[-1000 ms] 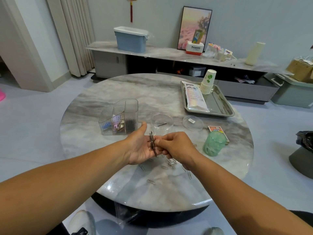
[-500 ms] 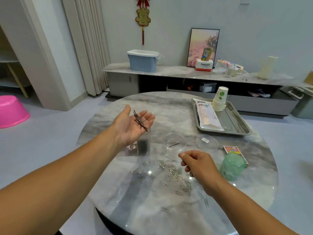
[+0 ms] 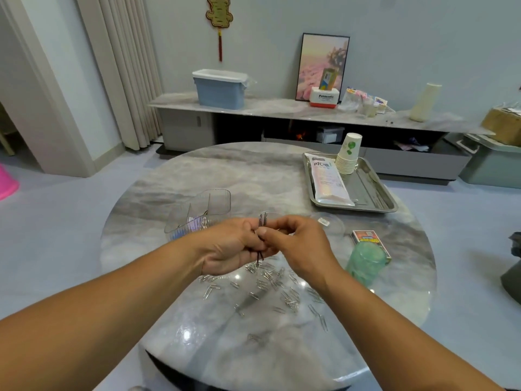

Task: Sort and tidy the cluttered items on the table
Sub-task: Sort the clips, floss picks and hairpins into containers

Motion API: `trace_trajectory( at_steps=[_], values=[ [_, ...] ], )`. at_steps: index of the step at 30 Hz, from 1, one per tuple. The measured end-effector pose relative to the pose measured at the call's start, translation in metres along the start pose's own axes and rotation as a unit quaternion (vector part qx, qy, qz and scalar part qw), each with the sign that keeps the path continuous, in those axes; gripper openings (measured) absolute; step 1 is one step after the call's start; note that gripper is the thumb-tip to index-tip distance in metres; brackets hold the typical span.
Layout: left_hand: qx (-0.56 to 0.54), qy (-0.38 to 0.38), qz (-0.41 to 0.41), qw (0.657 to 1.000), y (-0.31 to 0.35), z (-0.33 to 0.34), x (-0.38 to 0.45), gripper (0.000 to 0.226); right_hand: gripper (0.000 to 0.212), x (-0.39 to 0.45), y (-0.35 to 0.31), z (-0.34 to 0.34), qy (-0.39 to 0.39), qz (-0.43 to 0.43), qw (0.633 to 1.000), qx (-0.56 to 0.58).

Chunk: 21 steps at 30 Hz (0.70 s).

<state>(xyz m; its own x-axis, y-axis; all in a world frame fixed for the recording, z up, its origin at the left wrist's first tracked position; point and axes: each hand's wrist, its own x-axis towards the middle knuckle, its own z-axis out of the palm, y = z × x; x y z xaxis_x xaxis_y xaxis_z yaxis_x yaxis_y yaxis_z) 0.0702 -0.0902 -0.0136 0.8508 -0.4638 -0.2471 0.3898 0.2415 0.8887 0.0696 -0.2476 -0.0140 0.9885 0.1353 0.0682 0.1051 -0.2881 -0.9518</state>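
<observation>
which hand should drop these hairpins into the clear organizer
Left. The left hand already grips the hairpins and sits nearest the clear organizer; the right hand only pinches them and is farther away.

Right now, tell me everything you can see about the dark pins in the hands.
The pins are a small bunch of thin dark wire pieces, like hairpins, held roughly upright. Their tops poke out above the fingers and their lower ends hang below. The left hand grips the bunch and the right hand pinches it from the other side. They are held above the paper clips scattered on the table.
</observation>
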Motion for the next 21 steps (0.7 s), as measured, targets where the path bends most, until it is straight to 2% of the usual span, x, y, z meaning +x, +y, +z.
trace_trajectory(
  at_steps=[6, 10, 17, 21],
  values=[
    [0.088, 0.03, -0.028, 0.995, -0.017, 0.009, 0.007, 0.052, 0.005, 0.0, 0.004, -0.007, -0.037, 0.053, 0.996, -0.067],
    [0.107, 0.03, -0.031, 0.993, -0.019, 0.01, 0.009, 0.054, 0.004, 0.0, 0.008, -0.009, -0.023, 0.065, 0.995, -0.069],
    [0.056, 0.029, -0.034, 0.997, -0.014, 0.01, 0.005, 0.058, 0.012, -0.002, 0.004, -0.015, 0.003, 0.102, 0.99, 0.1],
    [0.023, 0.025, -0.052, 0.998, -0.013, 0.007, 0.003, 0.055, 0.01, 0.003, 0.005, -0.019, 0.027, 0.098, 0.986, 0.133]
  ],
)
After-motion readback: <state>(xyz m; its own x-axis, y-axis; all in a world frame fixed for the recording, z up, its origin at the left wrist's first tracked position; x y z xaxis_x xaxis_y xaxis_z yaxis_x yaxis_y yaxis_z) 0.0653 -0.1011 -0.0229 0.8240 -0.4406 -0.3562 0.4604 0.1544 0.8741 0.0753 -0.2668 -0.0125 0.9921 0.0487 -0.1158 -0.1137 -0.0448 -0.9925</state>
